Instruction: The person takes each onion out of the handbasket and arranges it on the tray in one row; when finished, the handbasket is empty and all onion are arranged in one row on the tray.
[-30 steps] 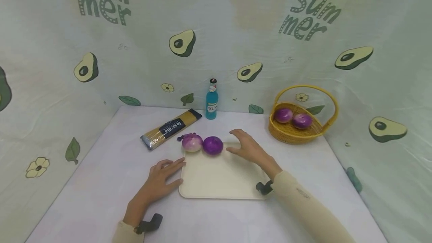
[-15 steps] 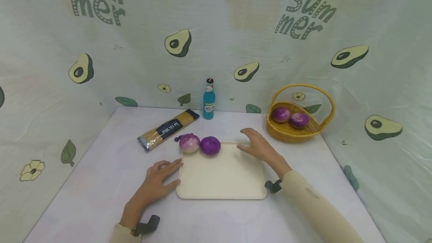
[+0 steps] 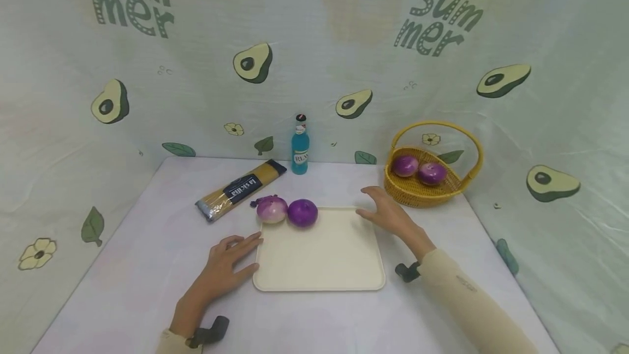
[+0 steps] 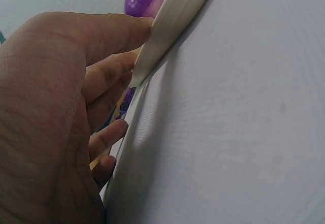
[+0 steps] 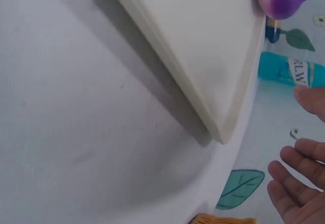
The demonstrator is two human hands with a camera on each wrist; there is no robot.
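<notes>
A cream tray lies on the table with two purple onions at its far left corner. The paler onion sits over the corner; the darker onion is beside it on the tray. My left hand touches the tray's left edge with its fingertips and thumb, fingers fairly straight, as the left wrist view also shows. Over the tray's far right corner my right hand hovers with thumb and fingers spread, holding nothing. In the right wrist view its fingers are apart from the tray.
A yellow wicker basket with two purple onions stands at the back right. Toward the back wall are a blue bottle and a packet of spaghetti. A printed cloth hangs behind the table.
My right hand has moved right, away from the darker onion toward the tray's far right corner. The left hand stays at the tray's edge. The head view has shifted slightly.
</notes>
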